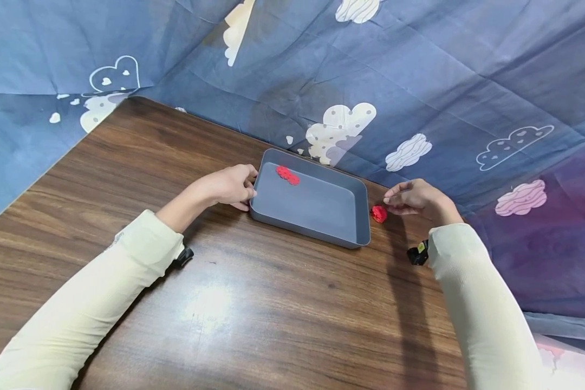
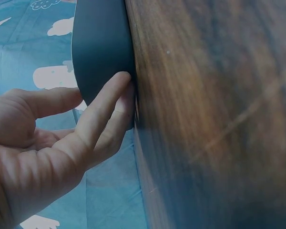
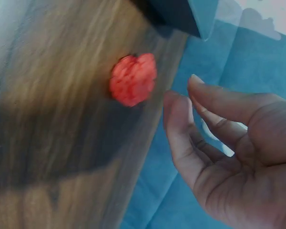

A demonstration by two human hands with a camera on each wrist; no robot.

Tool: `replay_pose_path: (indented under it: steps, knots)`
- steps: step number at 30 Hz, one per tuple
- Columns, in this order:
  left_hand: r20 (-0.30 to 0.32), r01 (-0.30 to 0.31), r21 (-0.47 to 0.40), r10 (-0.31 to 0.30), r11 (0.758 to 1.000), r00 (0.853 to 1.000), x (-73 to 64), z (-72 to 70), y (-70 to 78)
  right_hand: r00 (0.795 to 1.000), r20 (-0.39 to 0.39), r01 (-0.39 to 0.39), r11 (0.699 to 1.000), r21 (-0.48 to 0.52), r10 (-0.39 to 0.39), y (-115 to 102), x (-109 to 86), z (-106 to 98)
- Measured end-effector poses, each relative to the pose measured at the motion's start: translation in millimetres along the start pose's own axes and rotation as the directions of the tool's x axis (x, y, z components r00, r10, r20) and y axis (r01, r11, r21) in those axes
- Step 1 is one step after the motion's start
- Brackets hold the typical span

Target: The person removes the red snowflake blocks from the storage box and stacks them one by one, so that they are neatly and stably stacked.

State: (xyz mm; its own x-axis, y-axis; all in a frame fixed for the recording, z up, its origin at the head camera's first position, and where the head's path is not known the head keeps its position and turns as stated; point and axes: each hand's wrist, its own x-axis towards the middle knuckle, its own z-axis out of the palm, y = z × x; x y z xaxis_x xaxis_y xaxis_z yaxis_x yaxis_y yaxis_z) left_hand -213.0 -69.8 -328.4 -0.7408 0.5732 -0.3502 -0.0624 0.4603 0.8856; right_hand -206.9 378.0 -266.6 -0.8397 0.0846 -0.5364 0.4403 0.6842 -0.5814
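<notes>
A shallow dark grey rectangular tray [image 1: 304, 203] lies on the table near its back edge. My left hand [image 1: 231, 187] grips its left end; in the left wrist view the fingers [image 2: 105, 112] lie against the outer wall and the thumb meets the rim. Inside the tray, near its far left corner, lie red flower-shaped pieces [image 1: 287, 175] end to end. A round, ruffled red flower-like piece [image 3: 133, 79] rests on the table just beyond the tray's right end. Beside and above it hovers my right hand [image 1: 414, 199], thumb and fingers loosely bent, holding nothing.
The brown wood-grain table [image 1: 253, 303] extends toward me and to the left. A blue cloud-print cloth [image 1: 283, 70] hangs right behind the tray and around the table's sides. A small black device [image 1: 417, 253] sits at the right wrist, another [image 1: 182, 256] at the left.
</notes>
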Motion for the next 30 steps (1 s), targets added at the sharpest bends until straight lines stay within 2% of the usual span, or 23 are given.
replay_pose_path:
  steps: [5, 10, 13, 17, 23, 30]
  knots:
    - [-0.002, -0.004, 0.001, 0.004, 1.0, 1.0, -1.7, 0.6, 1.1, 1.0, -0.013, 0.017, 0.999, -0.037, -0.017, -24, 1.4, 3]
    - [-0.004, -0.006, 0.007, 0.006, 1.0, 1.0, -2.7, 0.3, 1.6, 0.991, 0.014, 0.13, 0.983, -0.126, -0.13, -47, 4.6, 14]
    - [-0.002, 0.003, 0.01, -0.003, 1.0, 1.0, -1.6, 0.3, 1.5, 0.985, 0.054, 0.17, 0.976, -0.133, -0.164, -59, 6.4, 25]
    - [-0.004, 0.015, 0.011, -0.015, 1.0, 1.0, -0.4, -0.1, 0.9, 0.984, 0.101, 0.159, 0.981, -0.109, -0.148, -69, 12.4, 41]
    - [-0.003, 0.014, 0.014, -0.014, 1.0, 1.0, 1.5, 0.3, -0.2, 0.989, 0.123, 0.094, 0.994, -0.058, -0.087, -77, 24.0, 63]
    - [0.0, 0.023, -0.002, -0.023, 1.0, 1.0, 1.3, -0.7, 0.9, 0.978, 0.197, 0.086, 0.993, -0.079, -0.069, -93, 36.4, 86]
